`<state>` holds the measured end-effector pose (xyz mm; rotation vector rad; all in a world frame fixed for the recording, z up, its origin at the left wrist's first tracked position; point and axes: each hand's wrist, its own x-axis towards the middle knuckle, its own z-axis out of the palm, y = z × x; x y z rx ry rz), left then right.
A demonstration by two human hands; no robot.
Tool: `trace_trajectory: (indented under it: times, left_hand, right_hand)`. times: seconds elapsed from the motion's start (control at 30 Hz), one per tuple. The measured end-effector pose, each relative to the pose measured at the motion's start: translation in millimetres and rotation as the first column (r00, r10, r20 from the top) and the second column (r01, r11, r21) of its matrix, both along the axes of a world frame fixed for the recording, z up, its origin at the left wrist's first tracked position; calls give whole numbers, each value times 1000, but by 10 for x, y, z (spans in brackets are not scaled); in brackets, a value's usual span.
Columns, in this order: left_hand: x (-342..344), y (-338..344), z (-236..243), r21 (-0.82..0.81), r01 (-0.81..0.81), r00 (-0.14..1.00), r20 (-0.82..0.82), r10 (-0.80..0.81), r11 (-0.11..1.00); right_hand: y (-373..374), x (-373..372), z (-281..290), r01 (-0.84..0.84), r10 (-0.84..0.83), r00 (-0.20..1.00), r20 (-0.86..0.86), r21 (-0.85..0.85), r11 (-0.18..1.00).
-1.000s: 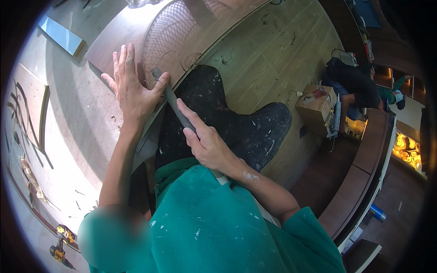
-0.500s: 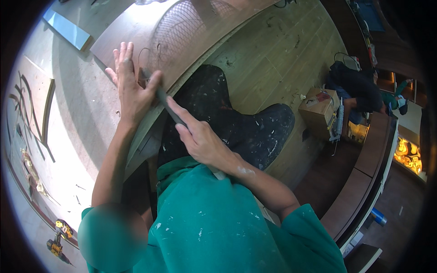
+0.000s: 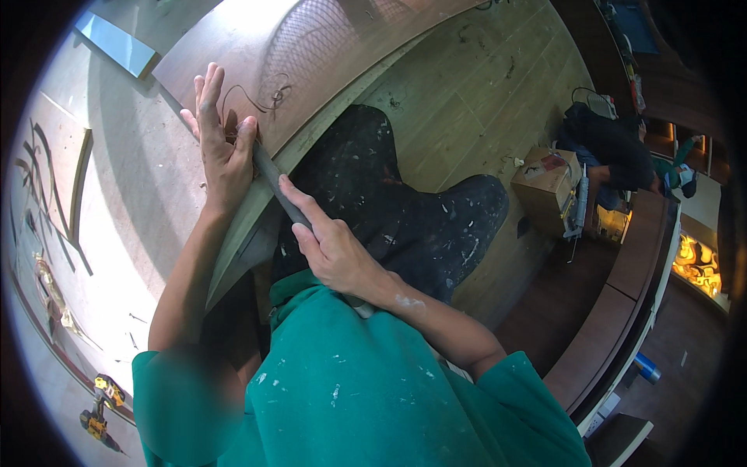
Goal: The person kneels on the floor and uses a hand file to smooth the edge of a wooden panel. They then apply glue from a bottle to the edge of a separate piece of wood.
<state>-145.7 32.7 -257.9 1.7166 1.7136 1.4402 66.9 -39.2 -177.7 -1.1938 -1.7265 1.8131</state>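
My right hand [image 3: 342, 253] is closed around a long, flat grey file [image 3: 274, 177], index finger stretched along it. The file slants up and left to the near edge of a curved brown wood-look panel [image 3: 226, 47]. At the file's far end is my left hand [image 3: 224, 167], fingers extended and raised, thumb against or just over the tool. Whether its palm presses on the panel edge I cannot tell. A thin, curled dark strip [image 3: 276, 97] lies on the panel beside my left fingers. The tip of the file is partly hidden by that hand.
A pale work surface carries a light-blue board [image 3: 117, 45], dark curved strips [image 3: 39, 175] and yellow-black drills [image 3: 95, 420] at left. My dark-clad knees are under the panel edge. On the right are a cardboard box [image 3: 545, 183], a caulking gun [image 3: 577, 202] and a crouching co-worker [image 3: 611, 148].
My left hand has shifted slightly left and up, fingers lifting. The file and right hand have moved a little to the left. The curled strip shows more loosely on the panel.
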Motion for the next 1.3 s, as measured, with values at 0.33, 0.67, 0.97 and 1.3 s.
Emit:
trace_trajectory:
  times: [0.33,0.67,0.97,1.3]
  left_hand:
    - [27,-33,87,-48,101,994,-35,-103,994]
    - [47,168,70,-62,254,967,21,-253,965]
    - [269,367,19,-74,-14,937,-350,-13,997]
    - [538,478,67,-163,-131,934,-352,66,978]
  right_hand:
    - [1,280,148,-21,24,997,67,-49,999]
    - [231,746,271,178,-154,982,112,-249,952]
    - [329,710,248,138,-122,990,72,-280,950]
    - [336,715,159,96,-75,988,132,-163,982]
